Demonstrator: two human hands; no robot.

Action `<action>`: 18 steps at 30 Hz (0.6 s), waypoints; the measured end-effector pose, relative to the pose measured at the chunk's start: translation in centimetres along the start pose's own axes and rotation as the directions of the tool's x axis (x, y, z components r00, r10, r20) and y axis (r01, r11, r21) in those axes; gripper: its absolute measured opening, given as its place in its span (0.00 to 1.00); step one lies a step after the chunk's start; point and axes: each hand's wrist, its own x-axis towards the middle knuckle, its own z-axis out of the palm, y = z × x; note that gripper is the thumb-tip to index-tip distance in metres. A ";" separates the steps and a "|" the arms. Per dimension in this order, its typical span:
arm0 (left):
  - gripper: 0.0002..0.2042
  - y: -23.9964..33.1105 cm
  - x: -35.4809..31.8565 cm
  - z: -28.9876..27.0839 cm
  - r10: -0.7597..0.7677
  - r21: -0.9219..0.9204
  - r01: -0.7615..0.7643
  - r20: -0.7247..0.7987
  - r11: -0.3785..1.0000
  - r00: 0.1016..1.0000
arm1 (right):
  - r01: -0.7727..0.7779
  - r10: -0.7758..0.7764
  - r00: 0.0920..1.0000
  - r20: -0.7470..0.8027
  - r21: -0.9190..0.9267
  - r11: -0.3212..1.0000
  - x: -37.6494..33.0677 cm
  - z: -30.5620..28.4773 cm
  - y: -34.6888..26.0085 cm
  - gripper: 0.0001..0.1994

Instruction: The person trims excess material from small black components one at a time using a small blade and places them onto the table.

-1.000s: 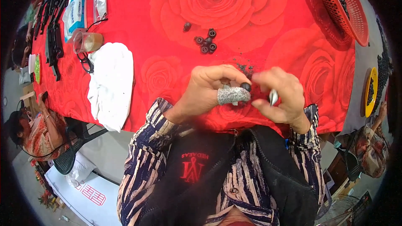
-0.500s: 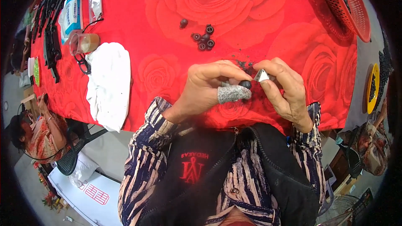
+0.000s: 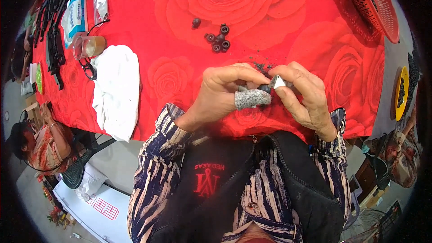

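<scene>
A small round black part (image 3: pixel 265 88) is pinched between the thumb and fingers of my left hand (image 3: pixel 213 91). One digit of that hand wears a grey speckled fabric finger sleeve (image 3: pixel 247 100). My right hand (image 3: pixel 308 101) grips a small silver blade-like metal tool (image 3: pixel 277 82), its tip up against the black part or very near it. Fingers hide the rest of the tool. Dark shavings (image 3: pixel 260 66) lie on the cloth just beyond both hands. Farther off is a cluster of several round black parts with ringed ends (image 3: pixel 218 40), and one lone black part (image 3: pixel 196 23).
A red rose-patterned cloth (image 3: pixel 180 108) covers the table. At left are a white cloth (image 3: pixel 116 90), a clear cup (image 3: pixel 90 47), a blue-white packet (image 3: pixel 75 18) and long black strips (image 3: pixel 55 40). A red basket (image 3: pixel 382 9) and yellow plate (image 3: pixel 402 93) stand right. Another person (image 3: pixel 47 139) sits at left.
My right hand has shifted slightly left, bringing the metal tool up to the black part. My left hand stays nearly in place.
</scene>
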 end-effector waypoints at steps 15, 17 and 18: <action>0.12 -0.1 -0.2 0.3 -0.054 -0.057 0.054 -0.013 0.997 0.998 | 0.012 -0.012 0.999 0.032 -0.001 1.000 0.1 -0.2 0.1 0.12; 0.12 -0.3 -0.2 0.4 -0.040 -0.077 0.038 -0.016 0.996 0.999 | 0.012 -0.011 0.999 0.032 -0.004 1.000 0.0 -0.2 0.2 0.11; 0.12 -0.4 -0.2 0.4 -0.040 -0.076 0.039 -0.017 0.996 0.999 | -0.004 0.004 0.999 0.042 0.000 1.000 0.1 -0.3 0.1 0.11</action>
